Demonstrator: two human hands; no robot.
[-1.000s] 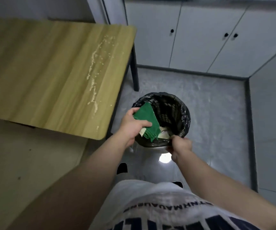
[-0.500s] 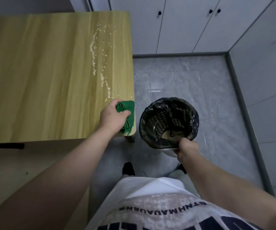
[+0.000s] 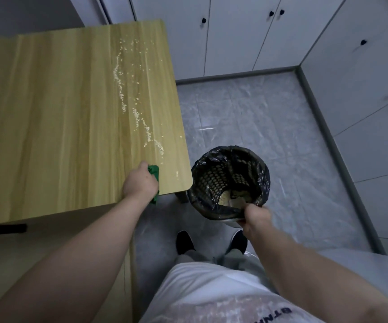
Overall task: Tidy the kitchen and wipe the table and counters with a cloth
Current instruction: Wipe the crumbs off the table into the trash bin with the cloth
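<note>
A wooden table fills the left of the view, with a trail of pale crumbs running down its right side. My left hand holds a green cloth against the tabletop near the front right corner, mostly covering it. Beside that corner, a mesh bin lined with a black bag hangs just past the table edge. My right hand grips the bin's near rim. Some crumbs and scraps lie inside the bin.
White cabinet doors with black knobs line the back and right walls. Grey marbled floor tiles lie between them and the table. My two dark shoes stand below the bin.
My left hand carried the cloth out of the bin onto the table corner, then slid it left along the front edge. The bin stayed in my right hand, now beside the table's corner.
</note>
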